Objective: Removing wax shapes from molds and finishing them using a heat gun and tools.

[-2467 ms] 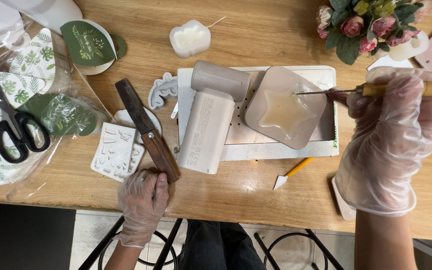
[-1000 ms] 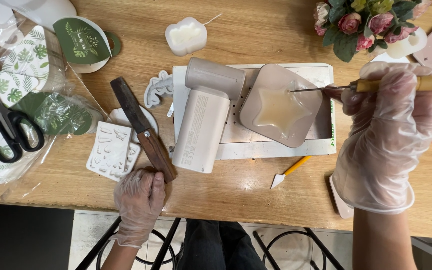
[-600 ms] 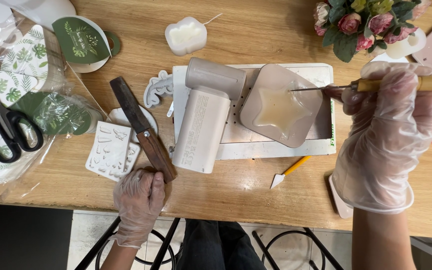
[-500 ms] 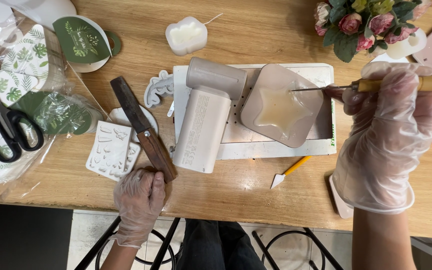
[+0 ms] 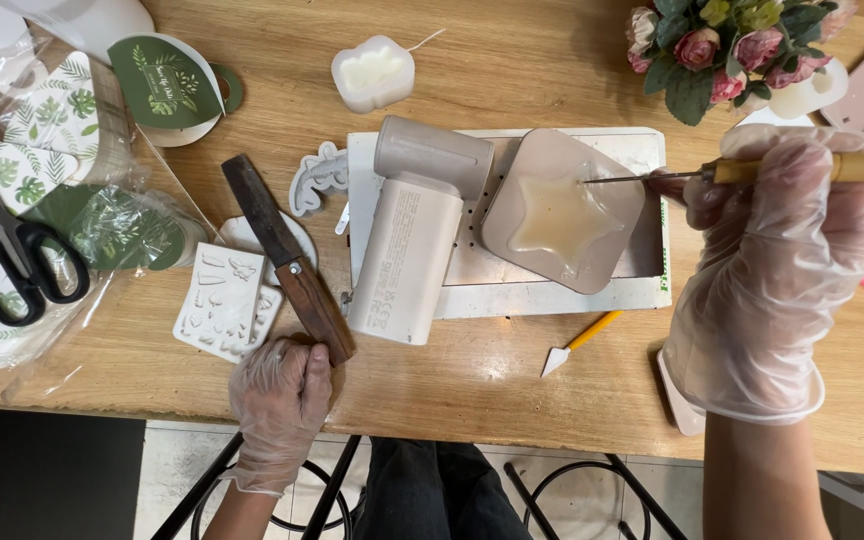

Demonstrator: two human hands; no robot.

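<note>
The gloved right hand (image 5: pixel 777 280) pinches a wooden-handled needle tool (image 5: pixel 752 172) near its metal end, which steadies the tip at the right edge of the pale star of wax in the pinkish mould (image 5: pixel 564 210). The left hand (image 5: pixel 280 395), loosely curled, rests at the near worktop (image 5: pixel 472 385) edge, touching the knife (image 5: pixel 287 258) handle. A beige heat gun (image 5: pixel 412 240) lies just left of the mould on the white tray (image 5: pixel 552 298), near enough to reach.

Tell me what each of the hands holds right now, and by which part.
The right hand grips a needle tool by its wooden handle. The left hand holds nothing; it rests by the knife handle's end.
</note>
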